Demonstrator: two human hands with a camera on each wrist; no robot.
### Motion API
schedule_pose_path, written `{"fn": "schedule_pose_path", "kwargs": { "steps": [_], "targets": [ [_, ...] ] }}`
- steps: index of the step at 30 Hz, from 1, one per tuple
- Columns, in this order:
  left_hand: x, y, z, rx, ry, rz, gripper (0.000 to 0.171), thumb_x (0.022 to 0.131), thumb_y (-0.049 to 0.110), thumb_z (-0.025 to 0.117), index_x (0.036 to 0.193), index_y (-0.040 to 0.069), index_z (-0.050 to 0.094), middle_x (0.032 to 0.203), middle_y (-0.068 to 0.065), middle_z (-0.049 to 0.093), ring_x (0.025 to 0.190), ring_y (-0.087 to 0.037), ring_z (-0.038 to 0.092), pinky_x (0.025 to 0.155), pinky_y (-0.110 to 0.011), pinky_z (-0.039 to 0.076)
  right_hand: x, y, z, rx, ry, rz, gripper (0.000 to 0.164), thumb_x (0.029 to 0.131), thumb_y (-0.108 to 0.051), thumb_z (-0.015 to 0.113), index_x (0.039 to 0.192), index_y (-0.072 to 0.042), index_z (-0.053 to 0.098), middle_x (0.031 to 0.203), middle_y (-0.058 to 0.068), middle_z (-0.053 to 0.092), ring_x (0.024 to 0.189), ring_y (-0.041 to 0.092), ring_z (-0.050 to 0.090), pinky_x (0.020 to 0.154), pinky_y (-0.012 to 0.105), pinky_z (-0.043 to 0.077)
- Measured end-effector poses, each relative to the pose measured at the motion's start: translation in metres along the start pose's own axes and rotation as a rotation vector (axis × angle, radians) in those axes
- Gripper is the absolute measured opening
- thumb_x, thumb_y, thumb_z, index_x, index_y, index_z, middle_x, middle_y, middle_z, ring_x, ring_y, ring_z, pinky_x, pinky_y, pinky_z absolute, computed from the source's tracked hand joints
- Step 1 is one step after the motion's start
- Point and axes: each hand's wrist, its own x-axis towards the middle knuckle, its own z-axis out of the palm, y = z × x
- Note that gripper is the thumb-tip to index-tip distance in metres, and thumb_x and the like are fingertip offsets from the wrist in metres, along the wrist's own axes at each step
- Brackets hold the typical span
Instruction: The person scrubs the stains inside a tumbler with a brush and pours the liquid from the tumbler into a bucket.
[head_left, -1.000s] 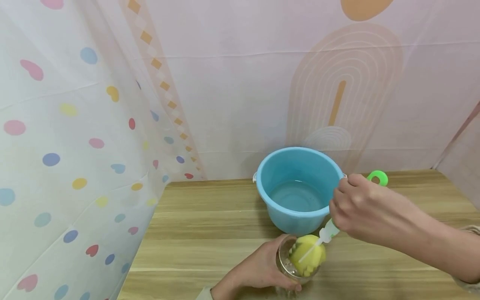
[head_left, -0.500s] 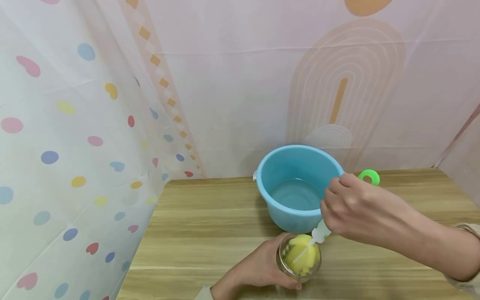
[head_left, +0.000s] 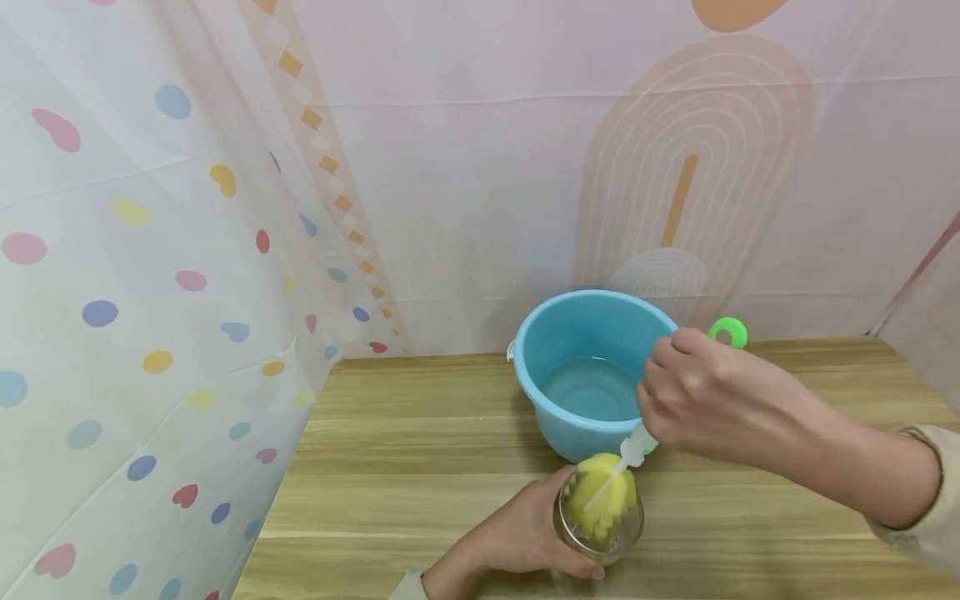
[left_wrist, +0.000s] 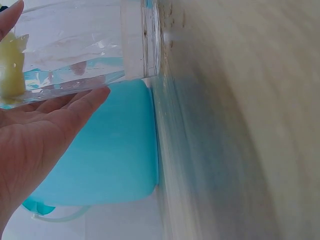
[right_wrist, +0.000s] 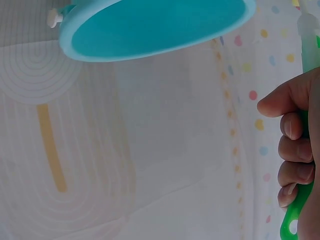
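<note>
Head view: sponge [head_left: 613, 497] partly in glass [head_left: 627, 537].

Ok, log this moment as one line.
left hand: holds clear cup; right hand: grips brush; yellow brush head: partly inside cup; blue bucket: beyond cup

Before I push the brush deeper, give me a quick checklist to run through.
1. Glass held by left hand: ok.
2. Green handle gripped by right hand: ok.
3. Sponge head lined up with the glass's mouth: ok, partly inside.
4. Sponge head down at the glass's base: not ok, it is up near the mouth.
5. Glass's base resting flat on the table: cannot tell, contact unclear.
6. Blue bucket upright: ok.
</note>
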Motion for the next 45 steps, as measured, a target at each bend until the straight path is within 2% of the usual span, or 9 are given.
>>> {"fn": "schedule_pose_path", "kwargs": {
  "steps": [6, 12, 20, 23, 27, 32, 35, 41, 45],
  "targets": [
    [0.0, -0.001, -0.001, 0.002, -0.01, 0.015, 0.091, 0.076, 0.019, 0.097, 0.151, 0.026, 0.046, 0.134, 0.01, 0.061, 0.121, -0.007, 0.059, 0.107, -0.029, 0.047, -0.007, 0.007, 0.007, 0.03, -0.029, 0.013, 0.039, 0.054, 0.013, 0.055, 0.063, 0.001, 0.019, 0.052, 0.012, 0.029, 0.051, 0.017, 0.023, 0.057, 0.025, 0.018],
    [0.001, 0.0, -0.001, 0.005, -0.017, 0.026, 0.093, 0.077, 0.019, 0.097, 0.153, 0.027, 0.045, 0.139, 0.01, 0.06, 0.125, -0.008, 0.058, 0.11, -0.032, 0.046, -0.016, 0.01, 0.009, 0.061, -0.046, 0.023, 0.033, 0.057, 0.019, 0.044, 0.062, 0.0, 0.018, 0.051, 0.011, 0.028, 0.05, 0.017, 0.022, 0.056, 0.025, 0.019],
    [0.0, 0.0, 0.0, 0.024, 0.002, 0.03, 0.094, 0.075, 0.021, 0.098, 0.153, 0.028, 0.045, 0.139, 0.012, 0.059, 0.126, -0.007, 0.056, 0.11, -0.032, 0.045, -0.026, 0.011, 0.003, 0.085, -0.067, 0.024, 0.033, 0.058, 0.021, 0.045, 0.063, 0.002, 0.02, 0.053, 0.014, 0.028, 0.051, 0.019, 0.023, 0.056, 0.025, 0.019],
    [0.0, 0.001, 0.0, 0.03, 0.006, 0.022, 0.094, 0.074, 0.021, 0.098, 0.152, 0.026, 0.046, 0.14, 0.011, 0.059, 0.127, -0.007, 0.056, 0.11, -0.031, 0.045, -0.027, 0.01, -0.001, 0.094, -0.061, 0.026, 0.039, 0.052, 0.021, 0.052, 0.064, 0.003, 0.02, 0.054, 0.015, 0.027, 0.052, 0.019, 0.022, 0.056, 0.025, 0.019],
    [0.0, 0.001, -0.001, 0.047, 0.007, 0.006, 0.092, 0.075, 0.023, 0.098, 0.152, 0.024, 0.047, 0.141, 0.011, 0.058, 0.127, -0.007, 0.055, 0.11, -0.03, 0.044, -0.025, 0.009, -0.006, 0.097, -0.044, 0.029, 0.047, 0.045, 0.019, 0.058, 0.066, 0.003, 0.018, 0.054, 0.014, 0.025, 0.052, 0.019, 0.021, 0.056, 0.026, 0.018],
    [0.0, 0.001, -0.002, 0.053, -0.002, 0.004, 0.09, 0.076, 0.023, 0.097, 0.151, 0.024, 0.047, 0.142, 0.011, 0.057, 0.128, -0.007, 0.054, 0.111, -0.029, 0.043, -0.021, 0.006, -0.016, 0.068, -0.05, 0.017, 0.034, 0.058, 0.021, 0.046, 0.066, 0.003, 0.018, 0.055, 0.013, 0.024, 0.053, 0.019, 0.021, 0.057, 0.025, 0.019],
    [0.001, 0.001, -0.002, 0.033, -0.012, 0.008, 0.09, 0.077, 0.022, 0.096, 0.151, 0.025, 0.047, 0.143, 0.012, 0.057, 0.128, -0.007, 0.054, 0.111, -0.029, 0.043, -0.017, 0.003, -0.021, 0.041, -0.055, 0.012, 0.032, 0.062, 0.02, 0.045, 0.066, 0.003, 0.018, 0.057, 0.011, 0.024, 0.055, 0.018, 0.02, 0.058, 0.024, 0.02],
    [0.001, 0.001, -0.001, -0.017, -0.025, -0.005, 0.09, 0.077, 0.02, 0.096, 0.151, 0.029, 0.046, 0.139, 0.013, 0.058, 0.125, -0.007, 0.056, 0.111, -0.029, 0.043, -0.007, 0.001, -0.022, 0.015, -0.03, 0.026, 0.044, 0.052, 0.014, 0.057, 0.066, 0.002, 0.017, 0.056, 0.009, 0.021, 0.056, 0.016, 0.017, 0.058, 0.024, 0.018],
    [0.0, 0.001, -0.001, -0.018, -0.022, -0.014, 0.089, 0.077, 0.019, 0.096, 0.15, 0.029, 0.046, 0.136, 0.013, 0.06, 0.122, -0.006, 0.058, 0.109, -0.029, 0.045, -0.003, 0.003, -0.016, 0.029, -0.004, 0.046, 0.045, 0.051, 0.015, 0.057, 0.065, 0.001, 0.016, 0.055, 0.009, 0.022, 0.054, 0.016, 0.018, 0.057, 0.024, 0.018]
  ]
}}
